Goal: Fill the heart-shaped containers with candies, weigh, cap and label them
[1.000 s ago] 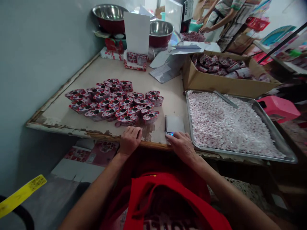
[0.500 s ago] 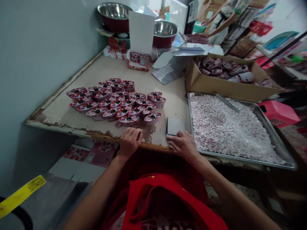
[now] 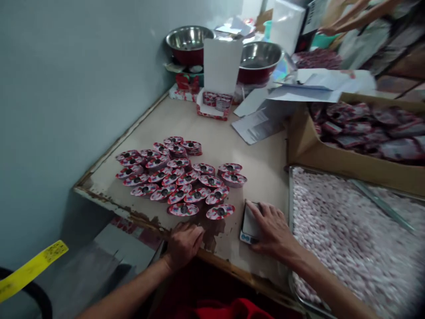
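Simply a flat, grey-topped, dark-edged scale point(image 3: 250, 225)

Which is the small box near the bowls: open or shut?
Open: the box has its white lid raised, packs showing inside.

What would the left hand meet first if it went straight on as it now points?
Probably the front-right oval container, though the left hand is curled, so its exact line and the depth are unclear.

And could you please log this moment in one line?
left hand: curled at table edge; right hand: on scale; tray: holds pale pieces
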`<state>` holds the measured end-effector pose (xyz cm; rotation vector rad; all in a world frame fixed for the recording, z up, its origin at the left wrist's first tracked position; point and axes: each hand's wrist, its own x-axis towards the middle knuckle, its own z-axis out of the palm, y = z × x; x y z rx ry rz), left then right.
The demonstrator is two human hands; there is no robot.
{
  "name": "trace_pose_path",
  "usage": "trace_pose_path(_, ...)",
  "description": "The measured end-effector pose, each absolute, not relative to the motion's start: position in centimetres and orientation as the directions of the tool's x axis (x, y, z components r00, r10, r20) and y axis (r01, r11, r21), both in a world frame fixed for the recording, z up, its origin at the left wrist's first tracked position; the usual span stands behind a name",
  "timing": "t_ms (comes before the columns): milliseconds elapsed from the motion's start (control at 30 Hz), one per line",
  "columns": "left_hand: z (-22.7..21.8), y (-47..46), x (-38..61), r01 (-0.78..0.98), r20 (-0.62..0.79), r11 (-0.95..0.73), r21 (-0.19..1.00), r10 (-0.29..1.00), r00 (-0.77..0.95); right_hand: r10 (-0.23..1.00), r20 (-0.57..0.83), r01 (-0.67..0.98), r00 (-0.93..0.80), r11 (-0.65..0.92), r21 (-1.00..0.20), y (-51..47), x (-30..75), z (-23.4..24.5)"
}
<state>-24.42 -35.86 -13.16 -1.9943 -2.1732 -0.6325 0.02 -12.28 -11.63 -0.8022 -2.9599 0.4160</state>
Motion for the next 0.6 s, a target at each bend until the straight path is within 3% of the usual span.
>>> trace_pose_path(267, -13.3, -35.5, -24.0, 0.966, 0.230, 0.144, 0.215, 0.954, -0.193, 0.586, -0.097, 0.593, -0.805, 0.785, -0.181, 5.3, -6.6, -11.1)
trace_pose_path(433, -11.6, -35.9, -23.0, 0.917, 0.189, 0.205, 0.343, 0.941, -0.281, 0.594, -0.110, 0.593, -0.797, 0.735, -0.329, 14.3, -10.0, -10.2)
trace_pose_path(500, -10.3, -36.8, -22.1, 0.827, 0.197, 0.347, 0.442, 0.862, -0.467, 0.633, -0.010, 0.588, -0.774, 0.714, -0.380, 14.2, -10.3, -9.2)
trace_pose_path(600, -8.3, -38.4, -21.2, 0.563, 0.140, 0.595, 0.574, 0.606, -0.783, 0.633, 0.045, 0.532, -0.773, 0.685, -0.498, 9.1, -8.6, -7.8)
